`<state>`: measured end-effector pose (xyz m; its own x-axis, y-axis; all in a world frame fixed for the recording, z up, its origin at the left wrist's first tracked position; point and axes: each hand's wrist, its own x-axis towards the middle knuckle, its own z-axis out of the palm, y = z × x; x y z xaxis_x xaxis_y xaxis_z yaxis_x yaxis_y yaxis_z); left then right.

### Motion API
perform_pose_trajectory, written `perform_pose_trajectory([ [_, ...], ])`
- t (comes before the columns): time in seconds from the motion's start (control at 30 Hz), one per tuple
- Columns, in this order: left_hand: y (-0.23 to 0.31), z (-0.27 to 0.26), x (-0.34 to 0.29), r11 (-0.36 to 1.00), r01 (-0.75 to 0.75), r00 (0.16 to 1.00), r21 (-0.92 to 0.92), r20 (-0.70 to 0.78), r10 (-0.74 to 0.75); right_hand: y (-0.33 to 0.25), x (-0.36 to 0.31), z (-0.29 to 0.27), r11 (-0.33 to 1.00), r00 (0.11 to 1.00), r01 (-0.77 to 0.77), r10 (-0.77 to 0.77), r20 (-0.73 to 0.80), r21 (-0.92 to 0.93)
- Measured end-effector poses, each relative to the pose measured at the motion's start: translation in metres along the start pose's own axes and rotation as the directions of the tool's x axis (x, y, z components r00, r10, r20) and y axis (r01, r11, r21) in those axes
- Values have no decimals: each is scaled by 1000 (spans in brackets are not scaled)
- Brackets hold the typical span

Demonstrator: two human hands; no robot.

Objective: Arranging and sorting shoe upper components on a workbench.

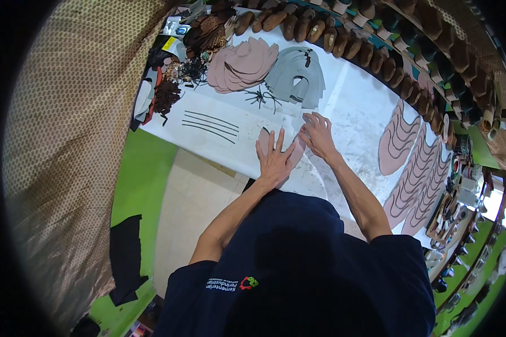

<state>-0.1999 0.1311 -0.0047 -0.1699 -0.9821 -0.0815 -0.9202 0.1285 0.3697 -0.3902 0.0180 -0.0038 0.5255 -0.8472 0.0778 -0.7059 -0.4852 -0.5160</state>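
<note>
Pink piece [298, 151] is lying partly under the left hand [274, 164], showing between both hands. Risk, my guess: it could be skewing if the left palm is bearing too lightly while the right hand [320, 139] is pushing. Left is lying flat, fingers splayed, gripping nothing. Right is arching just beside, fingertips bending down; can't tell if they're pinching anything. Dark strips [210, 123] are sitting left of both.

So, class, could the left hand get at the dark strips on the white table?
Probably yes: the dark strips lie just left of the left hand, with nothing visibly blocking the way.
</note>
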Motion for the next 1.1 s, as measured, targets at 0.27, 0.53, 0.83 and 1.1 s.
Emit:
perform_pose_trajectory([
  [0.27,-1,2,3,1000,-12,1000,0,-4,12,3,-1,5,1000,1000,-7,7,-16,15],
  [0.53,-3,5,6,1000,-19,1000,-11,3,19,4,-1,6,999,1000,-24,24,-18,30],
  [0.83,-5,4,8,1000,-6,1000,-21,8,6,2,-3,7,998,998,-46,46,-30,31],
  [1.1,-4,0,11,1000,14,999,-27,48,-13,3,-2,10,998,998,-54,55,-42,34],
])
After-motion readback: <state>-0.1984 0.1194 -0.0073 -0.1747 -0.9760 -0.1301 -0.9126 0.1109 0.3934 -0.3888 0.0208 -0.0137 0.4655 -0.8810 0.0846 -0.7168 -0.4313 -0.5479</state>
